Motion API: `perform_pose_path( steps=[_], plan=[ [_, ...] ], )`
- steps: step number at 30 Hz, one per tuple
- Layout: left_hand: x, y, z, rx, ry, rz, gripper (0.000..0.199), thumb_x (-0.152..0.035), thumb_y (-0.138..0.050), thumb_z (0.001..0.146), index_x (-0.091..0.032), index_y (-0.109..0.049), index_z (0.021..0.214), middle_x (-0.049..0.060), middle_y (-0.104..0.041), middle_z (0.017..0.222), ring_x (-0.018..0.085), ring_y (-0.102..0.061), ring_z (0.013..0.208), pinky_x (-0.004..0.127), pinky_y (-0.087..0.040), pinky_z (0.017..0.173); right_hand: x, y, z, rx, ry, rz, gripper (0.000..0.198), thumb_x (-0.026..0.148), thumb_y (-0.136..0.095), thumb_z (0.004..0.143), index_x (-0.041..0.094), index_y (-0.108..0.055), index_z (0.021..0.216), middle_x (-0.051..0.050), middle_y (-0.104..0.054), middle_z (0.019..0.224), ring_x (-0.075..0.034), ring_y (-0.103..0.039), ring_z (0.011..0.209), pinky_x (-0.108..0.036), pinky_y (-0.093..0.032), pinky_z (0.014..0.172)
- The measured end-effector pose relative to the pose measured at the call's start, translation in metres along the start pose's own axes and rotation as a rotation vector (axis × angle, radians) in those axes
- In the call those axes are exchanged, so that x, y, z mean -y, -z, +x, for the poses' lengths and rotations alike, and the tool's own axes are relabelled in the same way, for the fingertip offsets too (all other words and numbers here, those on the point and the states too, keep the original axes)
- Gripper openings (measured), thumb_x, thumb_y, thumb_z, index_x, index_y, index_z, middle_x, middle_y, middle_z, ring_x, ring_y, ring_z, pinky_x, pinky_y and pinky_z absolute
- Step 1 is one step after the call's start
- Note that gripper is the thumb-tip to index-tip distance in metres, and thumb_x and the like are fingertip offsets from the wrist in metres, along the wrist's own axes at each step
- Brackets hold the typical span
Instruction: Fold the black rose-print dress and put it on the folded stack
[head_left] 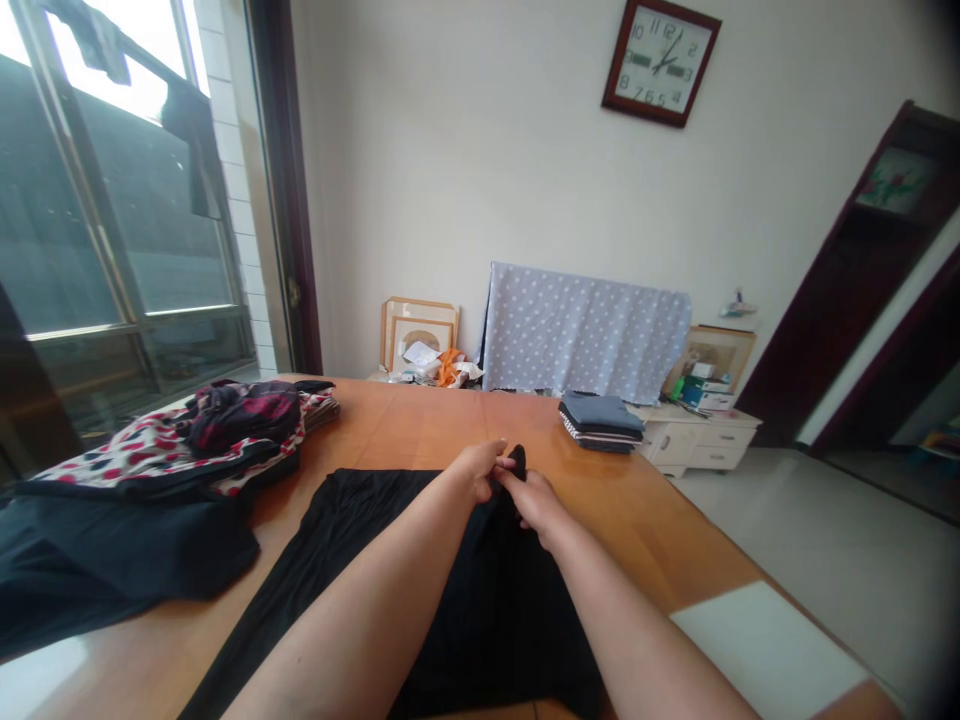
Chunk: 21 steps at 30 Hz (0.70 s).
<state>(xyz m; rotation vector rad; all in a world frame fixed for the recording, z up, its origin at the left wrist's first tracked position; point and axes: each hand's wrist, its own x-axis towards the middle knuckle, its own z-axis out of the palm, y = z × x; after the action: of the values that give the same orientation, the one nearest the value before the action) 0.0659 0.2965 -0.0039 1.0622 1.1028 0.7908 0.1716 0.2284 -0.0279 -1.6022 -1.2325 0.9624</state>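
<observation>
A black garment (517,620) lies spread over the wooden table in front of me; whether it is trousers or a top, I cannot tell. Both hands meet at its far edge, with fingers close together and overlapping. My left hand (484,468) is closed on the cloth there. My right hand (531,497) grips the same edge from the right, and a small black fold sticks up between the two. My forearms cover parts of the garment.
On the wooden table (420,420), a loose heap of clothes (150,440) lies left, with dark cloth (112,550) hanging toward me. A folded stack (600,420) sits at the far right edge, a pale sheet (769,645) near right. Beyond stands a white cabinet (701,445).
</observation>
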Motion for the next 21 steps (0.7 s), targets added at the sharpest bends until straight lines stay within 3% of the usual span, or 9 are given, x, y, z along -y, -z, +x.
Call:
perform_pose_path(
  steps=[4,7,12,17,19,21],
  plan=[
    [0.007,0.009,-0.01,-0.042,0.063,-0.223,0.054,-0.065,-0.029,0.095,-0.018,-0.049,0.11,0.013,-0.063,0.11,0.022,-0.067,0.093,0.041,-0.056,0.085,-0.017,0.008,0.014,-0.076,-0.117,0.208,0.032,0.039,-0.068,0.076,0.015,-0.067,0.097,-0.002,-0.067,0.069,-0.016,-0.061,0.059,-0.023,-0.04,0.049],
    [0.022,0.014,-0.023,-0.064,0.095,-0.305,0.058,-0.068,-0.028,0.094,-0.017,-0.048,0.114,0.017,-0.059,0.122,0.025,-0.064,0.108,0.043,-0.051,0.095,-0.029,0.016,0.021,-0.045,-0.15,0.303,0.025,0.031,-0.066,0.076,0.014,-0.065,0.095,-0.004,-0.068,0.07,-0.016,-0.062,0.058,-0.024,-0.043,0.049],
    [0.051,0.011,-0.054,0.102,0.219,-0.346,0.069,-0.076,-0.039,0.087,-0.015,-0.053,0.117,0.022,-0.057,0.131,0.031,-0.058,0.12,0.042,-0.049,0.098,-0.034,0.026,0.026,0.016,-0.185,0.462,0.02,0.026,-0.065,0.077,0.015,-0.063,0.094,-0.005,-0.071,0.075,-0.018,-0.067,0.063,-0.027,-0.052,0.056],
    [0.055,0.006,-0.083,0.276,0.269,-0.234,0.079,-0.084,-0.047,0.077,-0.016,-0.057,0.116,0.018,-0.065,0.121,0.031,-0.062,0.116,0.04,-0.054,0.092,-0.03,0.034,0.033,0.038,-0.216,0.532,0.019,0.025,-0.064,0.079,0.014,-0.063,0.094,-0.005,-0.071,0.073,-0.017,-0.066,0.061,-0.027,-0.053,0.054],
    [0.055,0.004,-0.095,0.343,0.242,-0.194,0.077,-0.081,-0.057,0.073,-0.016,-0.06,0.113,0.016,-0.069,0.115,0.031,-0.064,0.113,0.04,-0.055,0.089,-0.028,0.035,0.037,0.028,-0.222,0.539,0.017,0.023,-0.064,0.079,0.015,-0.062,0.093,-0.004,-0.07,0.072,-0.017,-0.066,0.06,-0.027,-0.054,0.056],
    [0.057,0.002,-0.105,0.372,0.179,-0.15,0.068,-0.067,-0.075,0.068,-0.017,-0.061,0.112,0.013,-0.071,0.112,0.03,-0.065,0.11,0.039,-0.056,0.088,-0.026,0.034,0.041,0.014,-0.225,0.534,0.016,0.021,-0.064,0.078,0.015,-0.062,0.093,-0.003,-0.069,0.069,-0.016,-0.066,0.059,-0.027,-0.055,0.057]
  ],
)
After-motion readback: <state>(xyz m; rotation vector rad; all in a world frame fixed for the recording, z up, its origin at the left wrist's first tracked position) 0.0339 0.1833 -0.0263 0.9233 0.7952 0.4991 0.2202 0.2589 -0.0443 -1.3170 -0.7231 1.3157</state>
